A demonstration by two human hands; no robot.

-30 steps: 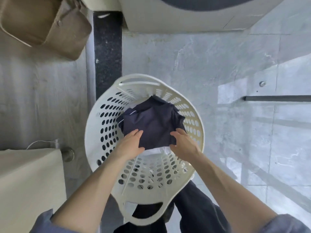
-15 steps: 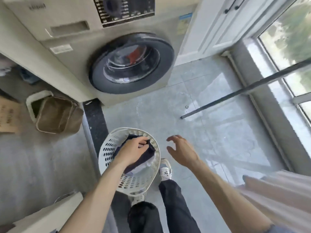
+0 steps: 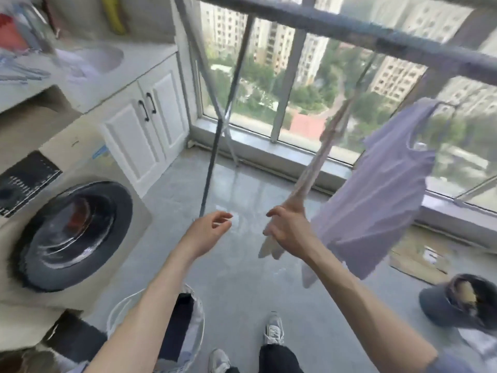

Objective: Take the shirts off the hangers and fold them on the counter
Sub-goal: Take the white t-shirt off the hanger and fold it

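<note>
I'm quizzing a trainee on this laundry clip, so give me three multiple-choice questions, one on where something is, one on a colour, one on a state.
1. Where is the laundry basket? A on the counter; B on the floor by the washing machine; C on the windowsill.
2. What colour is the hanging shirt? A lavender; B red; C black.
3. The left hand is: A gripping a hanger; B empty and open; C holding a folded shirt.

Answers: B, it sits low beside the washer; A, pale purple fabric under the rail; B, fingers spread, nothing between them.

A lavender shirt (image 3: 376,195) hangs on a hanger at the right of the frame; a beige garment (image 3: 317,162), seen edge-on and blurred, hangs left of it.
</note>
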